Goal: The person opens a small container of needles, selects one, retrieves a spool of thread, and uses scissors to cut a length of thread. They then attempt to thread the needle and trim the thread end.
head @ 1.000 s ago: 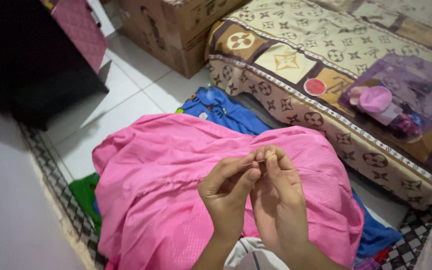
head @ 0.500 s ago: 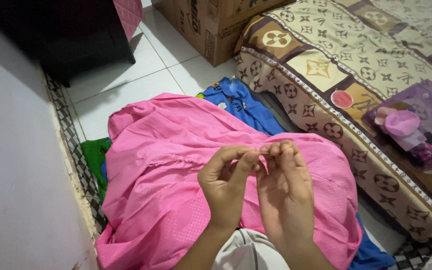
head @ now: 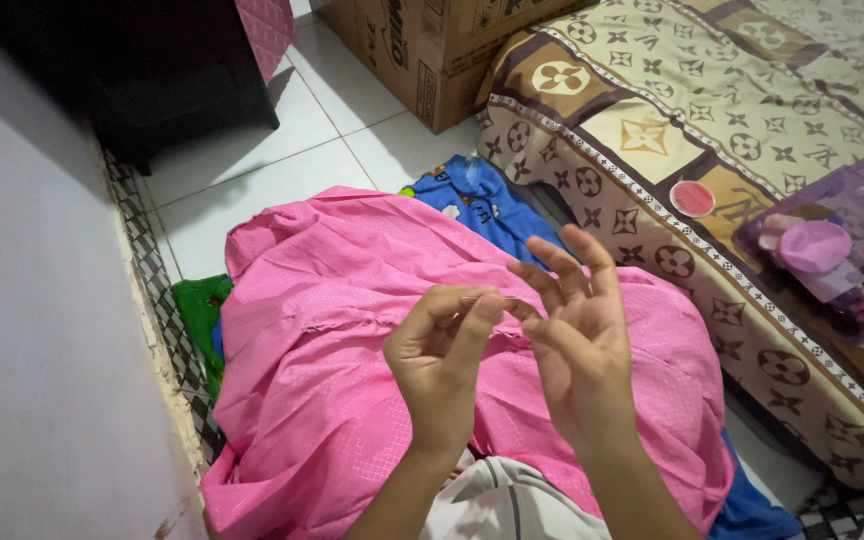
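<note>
A large pink cloth is draped over my lap and the floor. Above it, my left hand pinches a thin, needle-like thing between thumb and forefinger. My right hand is just to its right, palm turned left, with the upper fingers spread apart. Its lowest fingertips meet my left fingertips at the thin thing, and whether they grip it is hidden. A blue garment lies under the pink cloth's far edge.
A patterned mattress lies on the right, with a purple see-through box and a small red lid on it. A cardboard box and black furniture stand behind on white tiles. A wall runs along the left, with green cloth beside it.
My right hand's fingers, earlier bunched against my left fingertips, have spread open and lifted. The view has shifted, so the scene sits further right and nearer.
</note>
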